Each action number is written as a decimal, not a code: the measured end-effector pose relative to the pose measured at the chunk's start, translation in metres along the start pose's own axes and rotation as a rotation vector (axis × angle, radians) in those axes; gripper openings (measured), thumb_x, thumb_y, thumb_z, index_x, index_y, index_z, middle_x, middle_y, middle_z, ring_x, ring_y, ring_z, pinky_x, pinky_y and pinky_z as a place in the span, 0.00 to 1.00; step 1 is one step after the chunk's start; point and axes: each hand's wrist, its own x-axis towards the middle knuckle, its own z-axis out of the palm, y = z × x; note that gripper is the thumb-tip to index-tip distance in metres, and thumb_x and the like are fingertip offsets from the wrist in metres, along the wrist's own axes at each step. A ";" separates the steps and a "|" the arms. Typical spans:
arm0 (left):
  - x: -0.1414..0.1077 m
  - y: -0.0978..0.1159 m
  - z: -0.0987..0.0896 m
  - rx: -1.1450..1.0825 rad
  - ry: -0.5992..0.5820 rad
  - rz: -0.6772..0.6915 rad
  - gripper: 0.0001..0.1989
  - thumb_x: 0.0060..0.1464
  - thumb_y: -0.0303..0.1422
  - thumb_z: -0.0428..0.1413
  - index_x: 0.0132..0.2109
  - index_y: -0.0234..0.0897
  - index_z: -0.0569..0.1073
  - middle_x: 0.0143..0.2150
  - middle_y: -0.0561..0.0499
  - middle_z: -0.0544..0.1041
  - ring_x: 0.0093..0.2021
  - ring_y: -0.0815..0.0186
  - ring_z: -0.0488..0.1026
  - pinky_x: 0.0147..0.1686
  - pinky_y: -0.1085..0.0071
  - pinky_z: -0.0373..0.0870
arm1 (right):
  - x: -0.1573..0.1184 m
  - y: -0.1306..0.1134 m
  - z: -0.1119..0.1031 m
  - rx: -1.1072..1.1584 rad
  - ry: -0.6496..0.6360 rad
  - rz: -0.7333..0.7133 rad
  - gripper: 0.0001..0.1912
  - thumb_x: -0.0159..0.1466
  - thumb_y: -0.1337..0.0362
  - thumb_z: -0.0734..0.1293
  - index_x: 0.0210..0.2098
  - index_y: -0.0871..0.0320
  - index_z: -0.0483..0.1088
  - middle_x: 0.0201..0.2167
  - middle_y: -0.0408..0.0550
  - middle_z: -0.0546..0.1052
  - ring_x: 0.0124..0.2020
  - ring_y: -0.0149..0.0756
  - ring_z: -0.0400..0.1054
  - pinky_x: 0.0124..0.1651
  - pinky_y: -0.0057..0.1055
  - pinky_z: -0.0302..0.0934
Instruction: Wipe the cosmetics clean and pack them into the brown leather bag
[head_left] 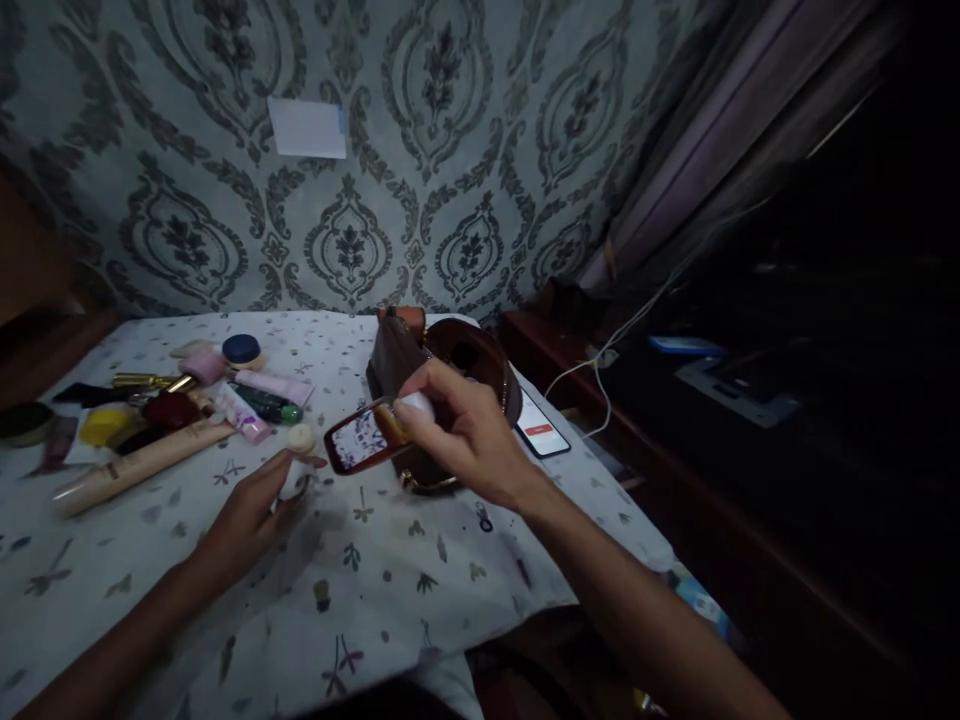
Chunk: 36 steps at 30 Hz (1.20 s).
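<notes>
A brown bottle (360, 440) with a flowered white label and a white cap is tipped on its side in the air. My right hand (465, 430) pinches it by the capped end, in front of an open brown bag (394, 355). My left hand (247, 505) is closed round a small white object (295, 482), partly hidden by the fingers, whose kind I cannot make out. Just beyond those fingers lies a small round cream-coloured piece (301, 438).
Cosmetics crowd the left, among them a long beige tube (142, 465), a pink-and-white tube (244, 412) and a jar with a dark blue lid (241, 350). Right of the bag lies a phone (544, 430). A white cable (600, 385) runs beside the patterned tablecloth (390, 600).
</notes>
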 end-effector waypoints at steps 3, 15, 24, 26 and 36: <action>0.015 0.019 -0.001 -0.036 -0.038 0.076 0.16 0.65 0.37 0.45 0.50 0.38 0.74 0.48 0.43 0.78 0.48 0.59 0.76 0.47 0.67 0.74 | 0.005 0.001 -0.031 -0.072 0.071 -0.010 0.10 0.68 0.56 0.63 0.34 0.56 0.67 0.25 0.40 0.68 0.25 0.28 0.61 0.27 0.27 0.54; 0.072 0.104 0.053 0.121 -0.300 0.297 0.37 0.57 0.28 0.49 0.71 0.38 0.46 0.48 0.42 0.79 0.44 0.57 0.78 0.39 0.64 0.75 | 0.033 0.032 -0.126 -0.186 -0.212 0.099 0.13 0.65 0.55 0.68 0.43 0.57 0.72 0.22 0.35 0.73 0.21 0.23 0.67 0.25 0.23 0.54; 0.088 0.118 0.075 0.110 -0.501 0.192 0.35 0.56 0.29 0.54 0.69 0.43 0.53 0.36 0.50 0.80 0.34 0.60 0.78 0.30 0.71 0.68 | 0.050 0.030 -0.131 -0.271 -0.475 0.030 0.05 0.59 0.61 0.72 0.31 0.55 0.77 0.28 0.35 0.76 0.27 0.21 0.67 0.30 0.23 0.58; 0.088 0.115 0.077 0.088 -0.532 0.194 0.36 0.53 0.26 0.54 0.68 0.46 0.55 0.40 0.50 0.81 0.37 0.59 0.79 0.31 0.70 0.69 | 0.048 0.044 -0.131 -0.251 -0.501 0.066 0.06 0.57 0.60 0.74 0.27 0.55 0.76 0.28 0.35 0.77 0.27 0.21 0.68 0.30 0.24 0.59; 0.080 0.104 0.086 0.040 -0.489 0.241 0.44 0.47 0.21 0.53 0.70 0.48 0.52 0.52 0.45 0.79 0.43 0.57 0.80 0.38 0.64 0.75 | 0.053 0.087 -0.114 -0.233 -0.514 0.203 0.11 0.57 0.68 0.73 0.20 0.56 0.72 0.23 0.37 0.75 0.23 0.23 0.66 0.27 0.26 0.57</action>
